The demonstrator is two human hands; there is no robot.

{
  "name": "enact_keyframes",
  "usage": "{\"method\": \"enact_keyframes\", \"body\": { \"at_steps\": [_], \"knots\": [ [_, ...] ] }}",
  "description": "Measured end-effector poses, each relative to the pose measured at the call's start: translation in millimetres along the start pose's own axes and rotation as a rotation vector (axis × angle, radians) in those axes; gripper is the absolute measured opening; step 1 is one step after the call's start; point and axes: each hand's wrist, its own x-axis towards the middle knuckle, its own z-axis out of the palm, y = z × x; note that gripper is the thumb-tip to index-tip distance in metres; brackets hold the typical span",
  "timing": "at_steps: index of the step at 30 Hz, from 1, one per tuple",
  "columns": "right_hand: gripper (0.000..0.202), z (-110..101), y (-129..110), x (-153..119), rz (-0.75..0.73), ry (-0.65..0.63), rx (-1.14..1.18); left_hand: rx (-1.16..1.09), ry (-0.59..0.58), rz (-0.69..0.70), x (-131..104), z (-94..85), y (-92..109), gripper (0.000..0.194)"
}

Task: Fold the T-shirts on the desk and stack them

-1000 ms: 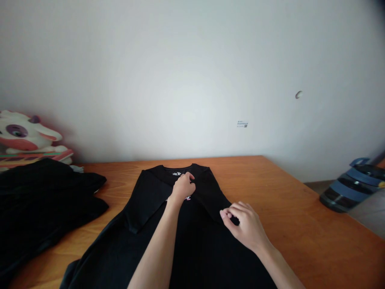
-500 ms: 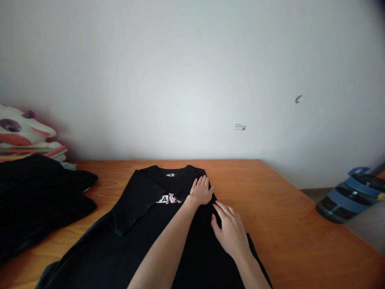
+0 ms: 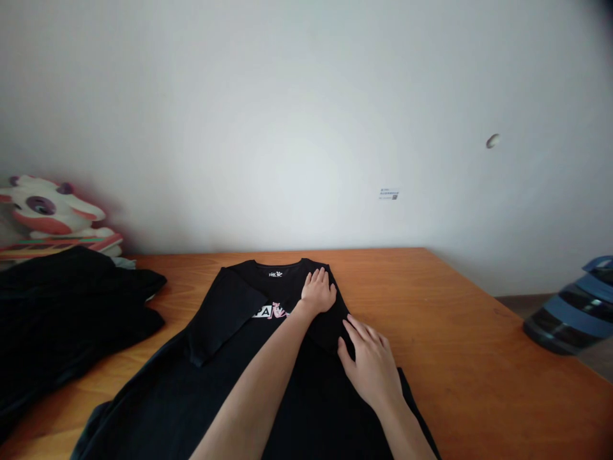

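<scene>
A black T-shirt (image 3: 191, 396) lies spread on the wooden table, its neckline toward the wall. White lettering and a pink cartoon figure show on its chest, partly covered by the sleeves, which are folded inward. My left hand (image 3: 318, 291) rests flat on the shirt near the right shoulder, fingers stretched out. Lower down, along the shirt's right edge, my right hand (image 3: 370, 361) lies on the folded sleeve with its fingers apart. My forearms cover part of the shirt's front, and its bottom runs out of view.
At the left lies a heap of black clothing (image 3: 71, 313). Behind it a white and pink cow figure (image 3: 52, 207) sits on a stack of books (image 3: 103, 244). A blue and black bottle (image 3: 572, 313) stands at the table's (image 3: 479, 358) right edge. A wall rises behind.
The view has shifted slightly, so the bottle sits farther right in the picture. Both hands stay nearly in place on the shirt, with the left fingers a little less stretched.
</scene>
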Motion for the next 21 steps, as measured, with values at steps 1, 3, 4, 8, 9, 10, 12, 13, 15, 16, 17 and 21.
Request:
{"method": "enact_keyframes", "body": {
  "at_steps": [1,3,4,8,9,10,12,13,15,16,17,21],
  "knots": [
    [0.037,-1,0,0,0.008,-0.01,-0.002,0.003,-0.01,-0.002,1,-1.0,-2,0.066],
    [0.039,-2,-2,1,0.029,-0.051,-0.01,0.004,-0.034,-0.008,4,-2.4,-7,0.073],
    [0.041,-4,-3,1,0.044,-0.079,-0.017,0.0,-0.044,-0.009,6,-2.7,-9,0.076],
    [0.044,-10,-6,4,0.095,-0.174,-0.042,-0.03,-0.039,0.021,13,-1.8,-16,0.08],
    [0.045,-11,-7,5,0.103,-0.186,-0.043,-0.04,-0.023,0.031,15,-2.0,-17,0.077],
    [0.045,-12,-7,5,0.109,-0.192,-0.041,-0.051,-0.003,0.042,16,-3.0,-18,0.073],
    [0.045,-13,-8,6,0.122,-0.194,-0.035,-0.074,0.047,0.064,16,-7.8,-21,0.064],
    [0.045,-14,-8,6,0.124,-0.192,-0.032,-0.085,0.075,0.075,14,-12.0,-25,0.06],
    [0.045,-14,-8,6,0.12,-0.189,-0.026,-0.101,0.133,0.104,8,-24.4,-36,0.052],
    [0.045,-14,-8,6,0.117,-0.186,-0.025,-0.105,0.159,0.124,1,-32.4,-45,0.05],
    [0.045,-14,-7,6,0.114,-0.182,-0.025,-0.104,0.179,0.147,-7,-41.3,-55,0.047],
    [0.045,-11,-5,7,0.104,-0.162,-0.017,-0.067,0.184,0.21,-58,-78.2,-106,0.04]
  ]
}}
